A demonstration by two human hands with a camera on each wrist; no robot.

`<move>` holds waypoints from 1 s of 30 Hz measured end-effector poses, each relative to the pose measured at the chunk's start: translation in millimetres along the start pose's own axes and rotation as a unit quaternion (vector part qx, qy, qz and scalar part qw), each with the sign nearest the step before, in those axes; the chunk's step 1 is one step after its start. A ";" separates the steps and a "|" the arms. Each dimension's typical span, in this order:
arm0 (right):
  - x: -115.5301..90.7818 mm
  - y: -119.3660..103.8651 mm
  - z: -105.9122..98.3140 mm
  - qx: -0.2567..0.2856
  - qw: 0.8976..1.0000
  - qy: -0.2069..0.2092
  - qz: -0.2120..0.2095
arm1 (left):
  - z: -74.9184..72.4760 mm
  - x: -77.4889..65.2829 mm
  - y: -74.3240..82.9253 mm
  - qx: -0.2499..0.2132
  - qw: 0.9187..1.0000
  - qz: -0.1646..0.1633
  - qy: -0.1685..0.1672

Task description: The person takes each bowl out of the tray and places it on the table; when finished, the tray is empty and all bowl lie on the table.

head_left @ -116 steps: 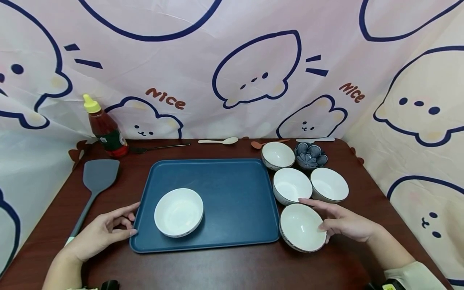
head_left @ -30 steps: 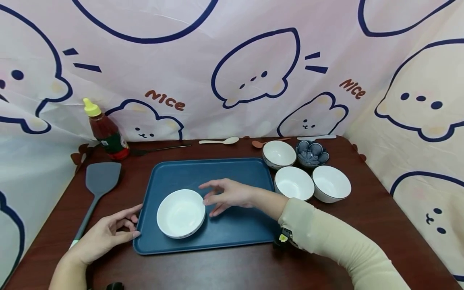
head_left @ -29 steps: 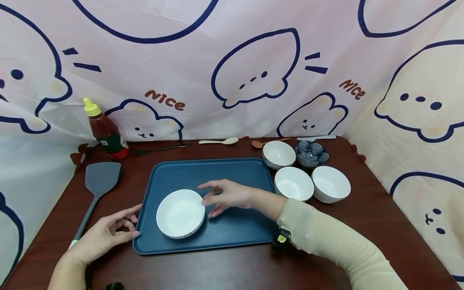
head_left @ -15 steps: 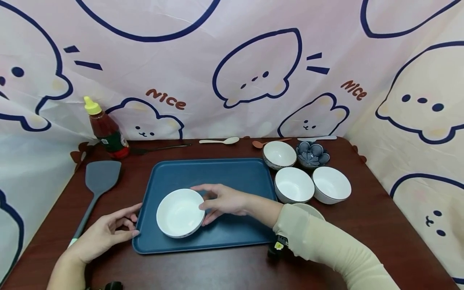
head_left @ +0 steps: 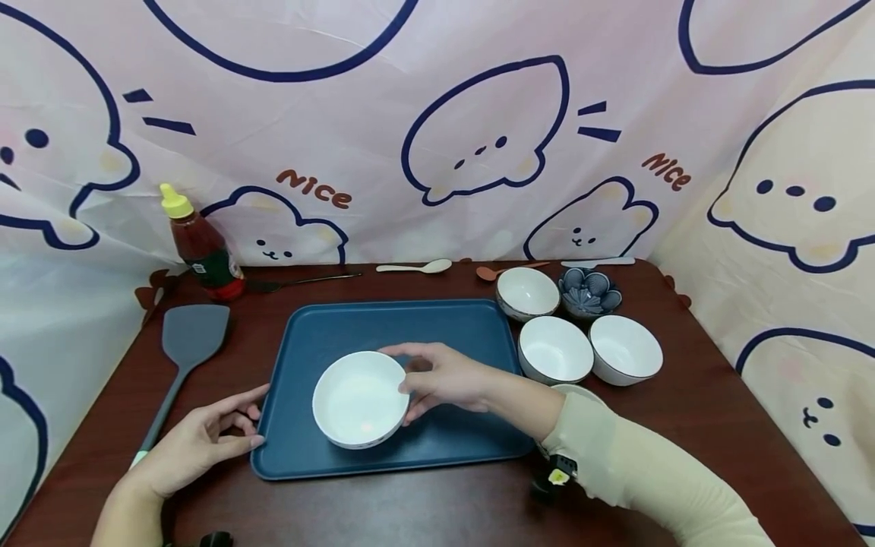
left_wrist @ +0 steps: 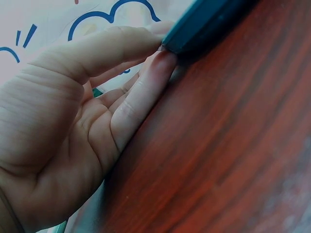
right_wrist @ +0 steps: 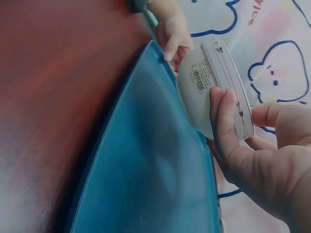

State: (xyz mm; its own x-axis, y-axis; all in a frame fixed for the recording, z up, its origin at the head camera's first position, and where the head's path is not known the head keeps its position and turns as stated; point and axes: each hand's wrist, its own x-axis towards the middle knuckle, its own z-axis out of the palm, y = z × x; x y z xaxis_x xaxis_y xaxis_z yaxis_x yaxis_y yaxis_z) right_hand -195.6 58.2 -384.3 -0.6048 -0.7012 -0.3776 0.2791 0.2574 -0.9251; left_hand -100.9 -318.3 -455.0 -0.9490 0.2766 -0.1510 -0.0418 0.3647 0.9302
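Observation:
My right hand (head_left: 447, 380) grips the right rim of a white bowl (head_left: 358, 399), thumb at the inner edge and fingers around the outside. In the right wrist view, the bowl (right_wrist: 197, 80) is tilted with its barcoded underside showing, raised over the blue tray (head_left: 444, 327). A thin line pattern runs below its rim. My left hand (head_left: 205, 441) rests at the tray's left edge, with thumb and index fingertips touching the rim. In the left wrist view, fingertips (left_wrist: 165, 60) meet the tray's edge (left_wrist: 194, 29).
Right of the tray stand white bowls (head_left: 555, 349) and a blue petal-shaped bowl (head_left: 589, 292); my sleeve mostly hides another bowl (head_left: 577, 391). A white spoon (head_left: 417, 267) and other cutlery lie along the back. A spatula (head_left: 194, 334) and a sauce bottle (head_left: 205, 254) are left.
My right hand has gone from the front right bowl to the bowl on the tray, gripped its rim, and now lifted it slightly rightward. My left hand stays at the tray edge.

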 end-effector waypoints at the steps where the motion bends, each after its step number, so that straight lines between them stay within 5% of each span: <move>1: -3.7 0.0 -2.2 0.001 1.000 0.003 -0.002 | 0.1 0.2 -0.1 0.001 1.000 0.001 0.000; 22: -84.4 3.3 -63.3 0.032 0.994 0.105 -0.010 | -2.6 -3.0 -4.1 0.005 1.000 -0.004 -0.001; 30: -110.9 10.2 -79.7 0.029 0.993 0.111 -0.015 | -1.5 -0.1 -3.5 0.001 1.000 0.006 -0.005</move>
State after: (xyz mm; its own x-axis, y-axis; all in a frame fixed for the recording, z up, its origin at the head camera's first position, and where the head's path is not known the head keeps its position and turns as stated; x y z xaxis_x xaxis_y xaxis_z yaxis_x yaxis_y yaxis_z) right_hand -185.1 191.5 -355.1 -0.7615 -0.5416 -0.3561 0.2980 0.1954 -0.9344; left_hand -101.1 -320.9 -457.7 -0.9463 0.2897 -0.1438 -0.0306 0.3624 0.9315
